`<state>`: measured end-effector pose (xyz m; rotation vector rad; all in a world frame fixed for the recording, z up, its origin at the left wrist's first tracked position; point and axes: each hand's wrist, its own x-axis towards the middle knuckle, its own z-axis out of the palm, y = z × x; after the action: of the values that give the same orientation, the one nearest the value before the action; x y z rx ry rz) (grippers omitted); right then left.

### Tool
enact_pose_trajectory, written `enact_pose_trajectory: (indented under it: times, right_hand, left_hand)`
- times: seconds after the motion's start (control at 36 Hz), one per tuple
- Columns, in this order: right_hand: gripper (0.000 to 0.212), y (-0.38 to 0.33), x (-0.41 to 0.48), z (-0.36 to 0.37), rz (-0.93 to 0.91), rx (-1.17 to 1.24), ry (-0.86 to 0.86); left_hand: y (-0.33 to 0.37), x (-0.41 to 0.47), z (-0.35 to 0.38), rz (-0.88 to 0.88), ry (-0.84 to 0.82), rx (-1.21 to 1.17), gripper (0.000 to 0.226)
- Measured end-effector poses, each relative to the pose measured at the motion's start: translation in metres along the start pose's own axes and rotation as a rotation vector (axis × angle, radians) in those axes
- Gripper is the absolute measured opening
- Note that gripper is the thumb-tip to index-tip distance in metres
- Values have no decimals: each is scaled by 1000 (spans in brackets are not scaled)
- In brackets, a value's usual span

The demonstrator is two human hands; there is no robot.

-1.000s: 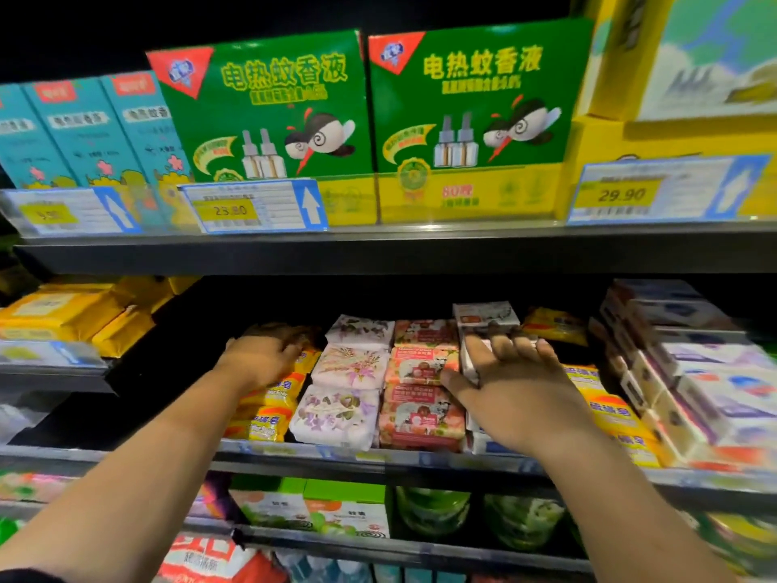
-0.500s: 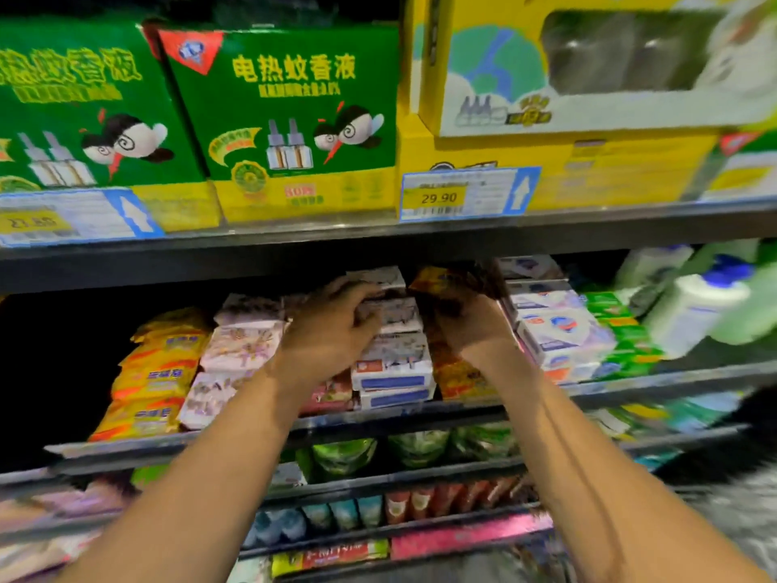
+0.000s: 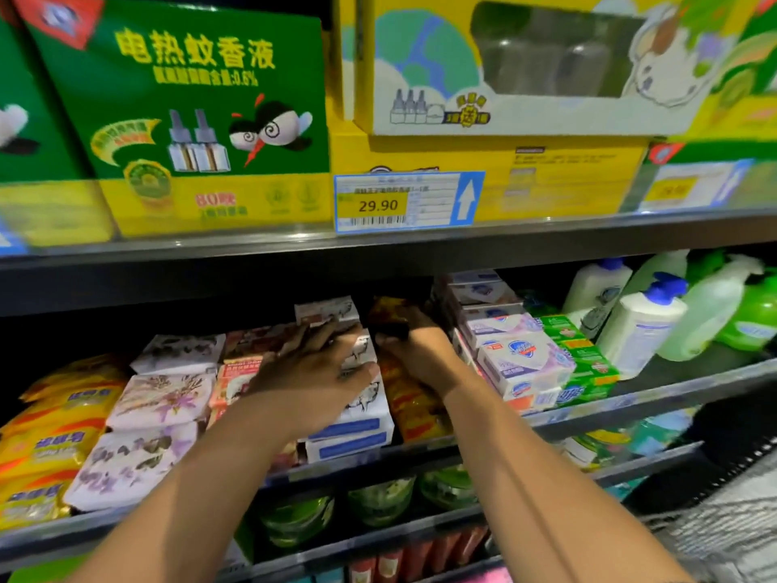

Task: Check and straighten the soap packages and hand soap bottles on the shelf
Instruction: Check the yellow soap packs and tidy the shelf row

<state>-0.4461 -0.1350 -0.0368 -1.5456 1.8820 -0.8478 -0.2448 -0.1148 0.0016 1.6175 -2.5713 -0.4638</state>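
Green box (image 3: 189, 119) up top reads 电热蚊香液; price tag (image 3: 378, 204) says 29.90. Left hand (image 3: 319, 372) lies flat, fingers spread, on the white soap packs (image 3: 357, 431). Just beside it, right hand (image 3: 422, 355) curls round an orange soap pack (image 3: 389, 311); hand soap bottles (image 3: 639, 326) stand well right of both hands.

Left hand (image 3: 319, 372) laid flat with fingers spread on white-and-blue soap stack (image 3: 353, 431), right hand (image 3: 420, 355) just beside it, fingers curled round orange soap packet (image 3: 389, 311) at row's rear, hand soap bottles (image 3: 639, 330) at right end of shelf (image 3: 693, 372), price tag (image 3: 408, 202) above reading 29.90
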Motion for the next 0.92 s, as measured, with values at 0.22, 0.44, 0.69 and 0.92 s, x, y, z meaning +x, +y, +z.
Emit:
enact_pose_trajectory:
  times: [0.22,0.44,0.69,0.92]
  right_hand:
    - [65,-5,25,9,-25,-164,55]
    - [69,-12,33,7,-5,-329,-21]
    - [64,-13,26,10,103,-259,-14]
    - [56,-7,23,8,224,-188,-26]
  left_hand:
    - [3,-6,-3,-18,5,41,65]
    - [4,-7,-2,-35,-14,27,68]
    - [3,-11,-4,-2,-20,29,66]
    - [5,-11,-8,-4,-30,33,68]
